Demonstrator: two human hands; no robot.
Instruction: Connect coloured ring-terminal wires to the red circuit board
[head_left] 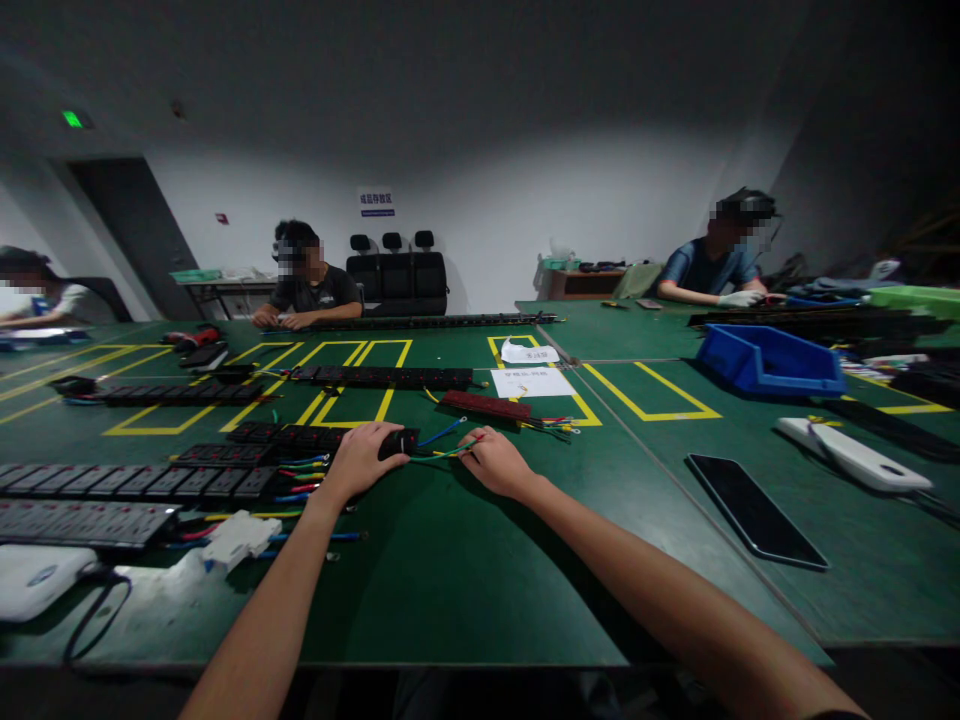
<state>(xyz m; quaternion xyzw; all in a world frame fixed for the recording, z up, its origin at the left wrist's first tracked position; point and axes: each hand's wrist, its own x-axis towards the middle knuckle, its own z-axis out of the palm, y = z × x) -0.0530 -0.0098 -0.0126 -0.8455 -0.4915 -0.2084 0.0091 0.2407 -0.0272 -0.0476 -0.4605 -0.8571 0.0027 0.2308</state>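
Centrally in the head view, the black strip (399, 443) should handle as stiff and fairly light, best held by its sides; its green wire (439, 457) looks flexible, best taken near the tip. On the desk (420, 600), your left hand (365, 462) wraps its fingers over the strip's end; your right hand (496, 463), just beyond, has its fingers pinched together on the wire.

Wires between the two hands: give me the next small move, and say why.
Probably shift the right hand slightly to gather in the blue wire: it sticks out apart from the green wire at that hand's fingertips, while the left hand already grips the black strip.
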